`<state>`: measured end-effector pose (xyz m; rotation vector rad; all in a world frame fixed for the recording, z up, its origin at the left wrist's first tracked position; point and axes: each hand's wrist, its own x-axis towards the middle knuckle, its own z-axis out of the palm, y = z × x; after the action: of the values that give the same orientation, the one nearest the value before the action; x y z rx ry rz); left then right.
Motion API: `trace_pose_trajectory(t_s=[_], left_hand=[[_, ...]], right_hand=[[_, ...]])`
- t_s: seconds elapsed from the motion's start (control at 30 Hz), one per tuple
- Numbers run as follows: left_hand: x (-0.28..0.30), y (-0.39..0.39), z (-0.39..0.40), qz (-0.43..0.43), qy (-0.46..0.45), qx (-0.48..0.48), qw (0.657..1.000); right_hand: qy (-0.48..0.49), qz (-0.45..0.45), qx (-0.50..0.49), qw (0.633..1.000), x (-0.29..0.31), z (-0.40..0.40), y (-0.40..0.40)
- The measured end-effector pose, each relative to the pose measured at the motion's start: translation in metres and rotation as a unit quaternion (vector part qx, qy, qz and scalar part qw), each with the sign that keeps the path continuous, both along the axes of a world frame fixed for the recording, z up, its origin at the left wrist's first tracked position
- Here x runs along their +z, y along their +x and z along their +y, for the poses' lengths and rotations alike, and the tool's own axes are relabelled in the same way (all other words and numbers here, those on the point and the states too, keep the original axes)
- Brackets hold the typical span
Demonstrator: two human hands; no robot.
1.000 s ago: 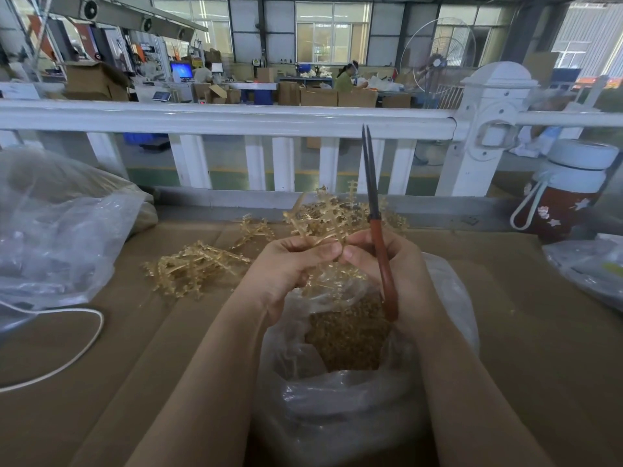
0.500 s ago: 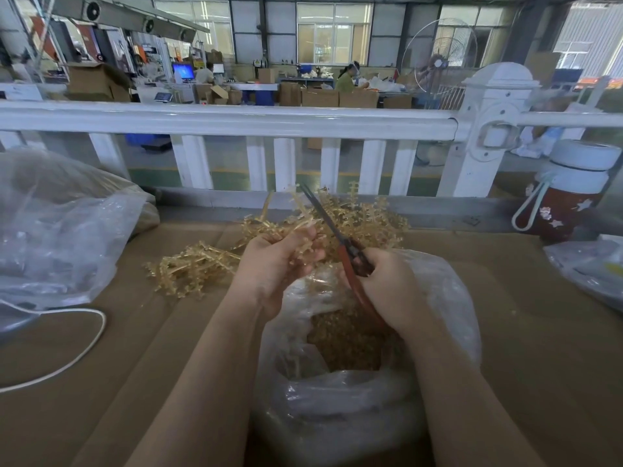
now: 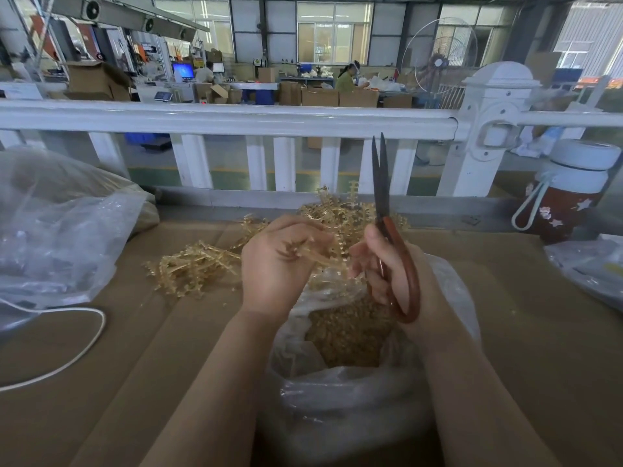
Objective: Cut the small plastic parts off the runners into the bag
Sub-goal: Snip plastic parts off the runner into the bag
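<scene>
My left hand [image 3: 274,264] grips an amber plastic runner [image 3: 322,256] over the mouth of a clear plastic bag [image 3: 337,399]. The bag holds a heap of small amber cut parts [image 3: 350,332]. My right hand [image 3: 394,274] holds red-handled scissors [image 3: 382,197] with the blades pointing straight up and slightly parted; its fingertips reach toward the runner. More uncut runners lie in a pile [image 3: 192,264] on the cardboard to the left and in another pile [image 3: 344,214] behind my hands.
A big clear bag [image 3: 57,224] sits at the left with a white cable [image 3: 77,352] near it. A red bottle with a white lid [image 3: 569,197] stands at the right, by another bag [image 3: 590,267]. A white railing [image 3: 236,119] runs along the back.
The scissors swung from leaning left over the runner back to upright. My left hand turned the runner and shifted slightly toward the bag.
</scene>
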<state>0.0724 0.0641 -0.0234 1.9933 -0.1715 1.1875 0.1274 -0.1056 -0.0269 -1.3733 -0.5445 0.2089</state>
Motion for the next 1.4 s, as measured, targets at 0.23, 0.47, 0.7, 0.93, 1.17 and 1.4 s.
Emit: trace_pose_trajectory(t_s=[0.23,0.47,0.7,0.93,1.17,1.4], left_hand=[[0.007,-0.001,-0.002,0.093,0.078,-0.033,0.992],[0.025,-0.016,0.022,0.372,-0.172,-0.347,0.844],[0.026,-0.009,0.006,0.412,-0.12,-0.228,0.874],[0.02,-0.004,-0.006,0.41,-0.113,-0.165,0.89],[0.02,-0.005,-0.002,0.371,-0.153,-0.16,0.902],[0.021,-0.007,0.0,0.356,-0.251,-0.226,0.871]], right_hand=[[-0.041,0.044,0.033,0.998,0.005,0.004,0.0],[-0.003,0.036,-0.011,0.999,0.005,0.003,-0.001],[0.023,0.005,0.018,1.0,0.007,0.005,-0.002],[-0.006,-0.003,-0.021,1.0,0.005,0.008,-0.003],[-0.023,-0.006,-0.041,0.999,0.004,0.007,-0.002],[-0.041,0.009,-0.041,0.998,0.001,0.008,0.001]])
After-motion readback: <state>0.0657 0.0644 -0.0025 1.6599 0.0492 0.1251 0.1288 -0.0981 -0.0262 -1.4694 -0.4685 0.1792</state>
